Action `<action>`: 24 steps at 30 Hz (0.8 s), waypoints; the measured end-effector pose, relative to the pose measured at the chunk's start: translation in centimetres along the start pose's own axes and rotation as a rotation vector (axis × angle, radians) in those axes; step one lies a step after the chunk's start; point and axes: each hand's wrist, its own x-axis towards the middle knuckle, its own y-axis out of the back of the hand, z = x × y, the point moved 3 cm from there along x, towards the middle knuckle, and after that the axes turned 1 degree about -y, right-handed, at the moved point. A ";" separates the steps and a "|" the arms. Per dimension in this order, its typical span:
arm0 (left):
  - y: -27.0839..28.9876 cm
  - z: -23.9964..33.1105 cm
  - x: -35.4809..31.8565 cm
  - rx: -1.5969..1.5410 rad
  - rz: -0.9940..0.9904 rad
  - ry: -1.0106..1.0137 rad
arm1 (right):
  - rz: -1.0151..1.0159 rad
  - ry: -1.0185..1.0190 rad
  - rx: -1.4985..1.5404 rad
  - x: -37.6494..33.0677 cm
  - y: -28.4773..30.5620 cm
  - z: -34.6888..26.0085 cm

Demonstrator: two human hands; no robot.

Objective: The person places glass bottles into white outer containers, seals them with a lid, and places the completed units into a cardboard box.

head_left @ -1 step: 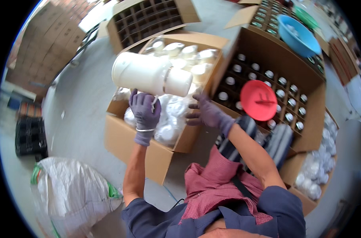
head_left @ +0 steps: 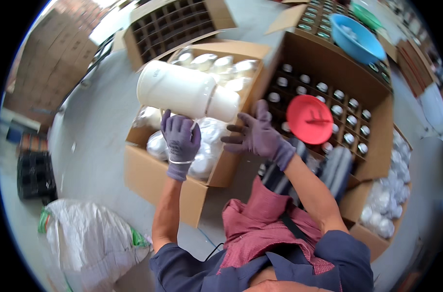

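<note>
A large white cylindrical container [head_left: 175,90] with a narrower right end lies tilted on its side above an open carton. My left hand [head_left: 180,137], in a purple-grey glove, is closed beneath it, apparently on a thin pale loop or handle; the grip is partly hidden. My right hand [head_left: 260,134], gloved alike, is open with fingers spread beside the container's narrower end, holding nothing. Under the container, the carton [head_left: 165,177] holds several white pieces in clear plastic wrap [head_left: 209,134].
At right, a divided carton [head_left: 350,61] holds silver-capped bottles [head_left: 338,109], with a red dish [head_left: 310,119] on top. A blue basin [head_left: 358,41] stands beyond. Another divided carton [head_left: 175,29] is at the back; a white sack [head_left: 90,238] lies lower left.
My right hand's fingers have spread wider. The container's narrower end has dipped slightly. The whole view has shifted a little.
</note>
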 end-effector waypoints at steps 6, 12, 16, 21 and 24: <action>-4.7 16.4 5.0 -0.309 0.064 -0.292 | 0.340 0.712 -0.399 -15.9 6.1 -5.8; -7.2 23.4 7.0 -0.628 -0.067 -0.219 | 0.664 1.630 -1.705 -26.0 5.8 -9.4; -8.2 22.4 6.3 -1.425 -0.318 0.668 | 0.935 1.649 -1.670 -28.4 10.6 -13.0; -8.2 24.0 -2.7 -1.350 -0.530 0.645 | 0.950 0.785 -1.438 -18.2 30.0 -14.4; -5.7 22.7 -8.4 -1.251 -0.818 0.531 | 0.873 0.746 -1.317 -15.0 30.3 -12.9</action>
